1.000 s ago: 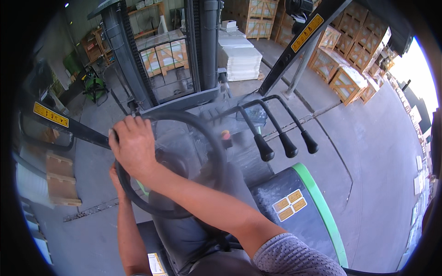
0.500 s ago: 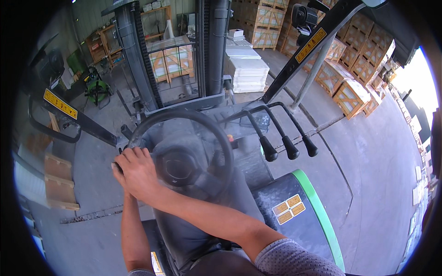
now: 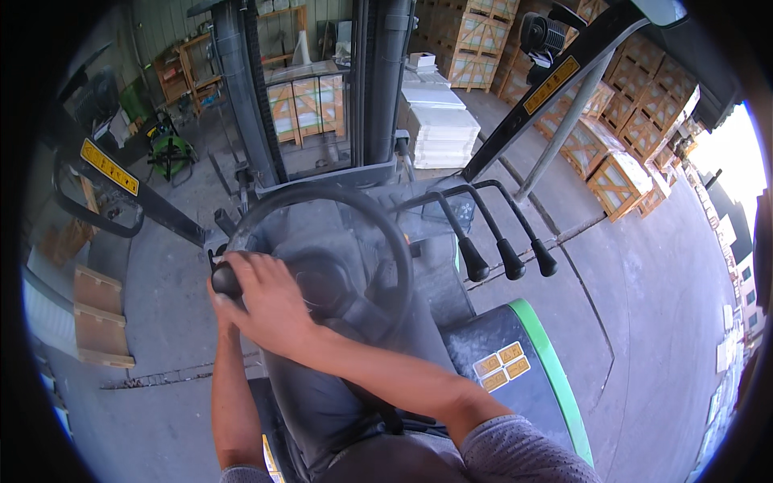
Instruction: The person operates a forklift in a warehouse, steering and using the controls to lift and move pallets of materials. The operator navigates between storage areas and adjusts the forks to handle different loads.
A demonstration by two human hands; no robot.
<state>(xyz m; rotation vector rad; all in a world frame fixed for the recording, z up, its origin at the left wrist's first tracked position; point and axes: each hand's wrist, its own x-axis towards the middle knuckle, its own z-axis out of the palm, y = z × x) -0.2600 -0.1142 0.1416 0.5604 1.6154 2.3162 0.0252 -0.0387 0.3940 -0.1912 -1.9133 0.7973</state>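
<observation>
A black steering wheel [image 3: 400,249] of a forklift is before me, with a round black knob [image 3: 226,280] at the left of its rim. My right arm reaches across my lap, and my right hand [image 3: 274,302] is at that knob, its fingers curled on the far side and the thumb on the near side. My left forearm [image 3: 235,410] comes up to the same spot. The fingers of my left hand are hidden by my right hand, so their hold cannot be seen. Three black-knobbed levers [image 3: 509,262] stand to the right of the wheel.
Ahead rises the dark mast [image 3: 394,88], with a wooden crate [image 3: 306,109] beyond it. White slabs [image 3: 441,133] are stacked right of the mast. Crates [image 3: 616,189] line the far right, near bright daylight. A green round-based machine [image 3: 169,153] and a wooden pallet [image 3: 101,318] lie left.
My right hand has slid to the right and opened up somewhat, uncovering the black knob that it hid before. The view has shifted slightly.
</observation>
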